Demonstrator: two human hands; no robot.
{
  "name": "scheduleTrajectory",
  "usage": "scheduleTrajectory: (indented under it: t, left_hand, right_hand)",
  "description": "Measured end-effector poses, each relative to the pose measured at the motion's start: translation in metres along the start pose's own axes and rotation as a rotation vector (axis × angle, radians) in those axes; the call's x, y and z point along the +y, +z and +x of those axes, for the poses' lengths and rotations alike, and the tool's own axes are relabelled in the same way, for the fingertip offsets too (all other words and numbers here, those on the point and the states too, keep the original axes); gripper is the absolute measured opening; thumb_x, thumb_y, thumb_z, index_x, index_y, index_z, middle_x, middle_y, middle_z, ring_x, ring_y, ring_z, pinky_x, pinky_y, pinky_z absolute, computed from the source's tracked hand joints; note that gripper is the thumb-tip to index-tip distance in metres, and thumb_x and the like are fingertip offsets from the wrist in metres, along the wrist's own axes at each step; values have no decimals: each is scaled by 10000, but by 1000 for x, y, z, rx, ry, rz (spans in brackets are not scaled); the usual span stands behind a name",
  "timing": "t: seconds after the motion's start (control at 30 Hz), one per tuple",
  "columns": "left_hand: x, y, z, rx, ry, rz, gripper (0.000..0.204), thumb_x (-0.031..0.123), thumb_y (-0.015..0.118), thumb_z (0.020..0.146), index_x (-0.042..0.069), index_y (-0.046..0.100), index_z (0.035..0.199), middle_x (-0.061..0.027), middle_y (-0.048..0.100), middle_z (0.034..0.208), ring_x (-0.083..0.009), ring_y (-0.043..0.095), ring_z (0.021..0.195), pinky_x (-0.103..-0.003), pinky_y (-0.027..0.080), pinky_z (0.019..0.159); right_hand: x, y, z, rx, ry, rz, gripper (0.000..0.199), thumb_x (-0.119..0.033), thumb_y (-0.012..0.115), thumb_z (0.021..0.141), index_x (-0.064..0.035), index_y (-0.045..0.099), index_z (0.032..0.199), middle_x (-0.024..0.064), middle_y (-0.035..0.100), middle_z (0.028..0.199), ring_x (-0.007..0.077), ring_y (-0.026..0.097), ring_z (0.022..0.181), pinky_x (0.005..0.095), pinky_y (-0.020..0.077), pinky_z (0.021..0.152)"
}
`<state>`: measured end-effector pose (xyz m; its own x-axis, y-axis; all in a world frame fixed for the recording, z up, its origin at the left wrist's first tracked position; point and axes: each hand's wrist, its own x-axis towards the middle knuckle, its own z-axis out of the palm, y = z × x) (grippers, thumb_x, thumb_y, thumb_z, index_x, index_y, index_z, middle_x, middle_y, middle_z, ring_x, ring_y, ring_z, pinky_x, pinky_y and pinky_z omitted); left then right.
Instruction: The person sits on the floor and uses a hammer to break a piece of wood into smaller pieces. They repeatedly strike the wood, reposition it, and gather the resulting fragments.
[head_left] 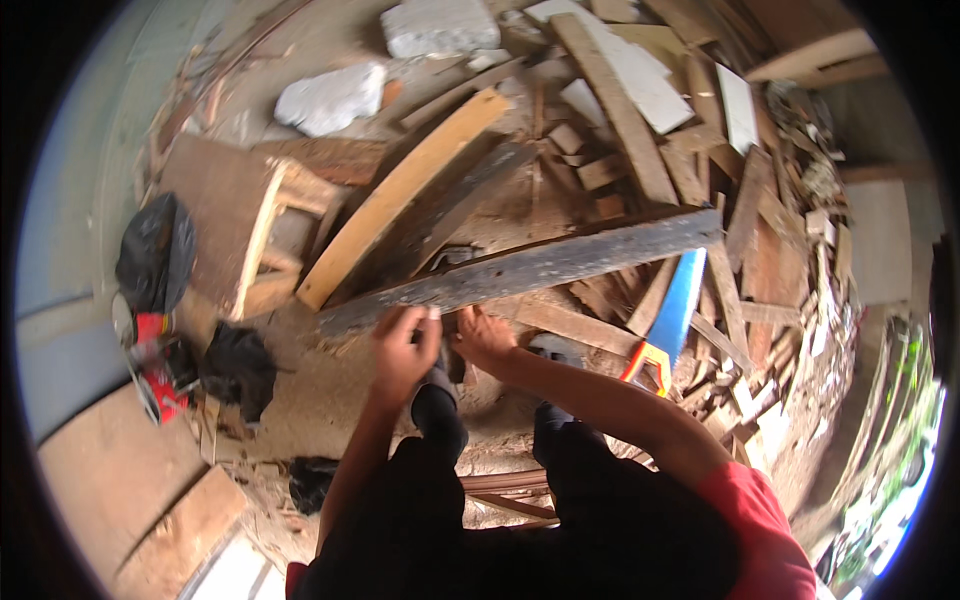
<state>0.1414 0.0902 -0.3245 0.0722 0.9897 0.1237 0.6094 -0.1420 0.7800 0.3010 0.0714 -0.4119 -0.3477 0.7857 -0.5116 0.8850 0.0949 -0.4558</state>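
Observation:
A long grey weathered plank (540, 267) lies slantwise in front of me, its right end raised farther back. My left hand (402, 350) is at the near edge of this plank, left of the middle. Its fingers are curled with thumb and forefinger brought together; whatever they pinch is too small to make out. Just to the right, my right hand (484, 338) reaches to the same edge, fingers extended and fingertips against the wood. A handsaw (672, 315) with a blue blade and an orange-yellow handle leans below the plank's right end.
Behind the plank lie a yellowish board (405, 195) and a dark beam (460, 205). A wooden frame box (225, 220) stands left, near black bags (238, 370). Pale chunks (330, 98) lie at the back. Scrap wood (625, 120) piles up across the right.

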Motion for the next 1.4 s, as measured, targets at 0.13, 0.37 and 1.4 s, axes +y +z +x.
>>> scheduleTrajectory:
  t: [0.13, 0.37, 1.4]
  left_hand:
    - [-14, -26, 42, -88, 230, 167, 450, 295, 695, 856, 43, 586, 1213, -157, 579, 1223, -369, 541, 1124, -476, 394, 982]
    - [-65, -10, 27, -230, 226, 490, 867, 545, 832, 645, 12, 530, 1258, -184, 605, 1173, -389, 575, 1096, -513, 418, 972]
    - [-39, 5, 45, -283, 296, 276, 733, 456, 842, 690, 67, 575, 1250, -118, 588, 1237, -308, 535, 1180, -490, 355, 1064]
  right_hand:
    - [1, -37, -10, -51, 73, 292, 705, -335, 692, 812, 96, 375, 1270, 309, 627, 1087, 438, 643, 1026, 476, 529, 869]
    - [3, -95, -15, -275, 67, 393, 751, -422, 658, 797, 102, 411, 1276, 332, 597, 1154, 415, 593, 1130, 447, 481, 943]
    - [62, -144, -165, 148, 66, 662, 343, -175, 539, 1009, 63, 471, 1247, 134, 572, 720, 150, 541, 632, 318, 432, 576]
